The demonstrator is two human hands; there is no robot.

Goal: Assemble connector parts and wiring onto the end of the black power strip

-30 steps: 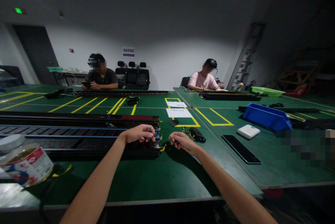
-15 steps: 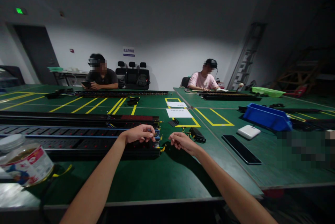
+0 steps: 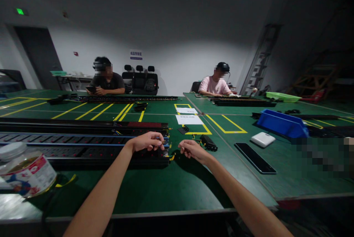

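Observation:
My left hand point(image 3: 148, 141) is closed in a pinch over the right end of the long black rails point(image 3: 83, 151). A tiny dark bit shows at its fingertips, too small to name. Just right of the rail ends, my right hand point(image 3: 192, 149) hangs above the table with thumb and fingers curled together; what they hold, if anything, cannot be made out. Yellow-wrapped wire ends point(image 3: 172, 157) stick out from the rails between the two hands. Beyond the right hand lies a small black box-shaped part point(image 3: 208, 142) with yellow-marked wires.
A clear jar point(image 3: 30, 174) stands at the near left. To the right lie a phone point(image 3: 254, 158), a white box point(image 3: 262, 139) and a blue bin point(image 3: 282, 123). Paper sheets point(image 3: 189, 119) lie ahead. Two people point(image 3: 108, 82) sit across the green table point(image 3: 155, 192).

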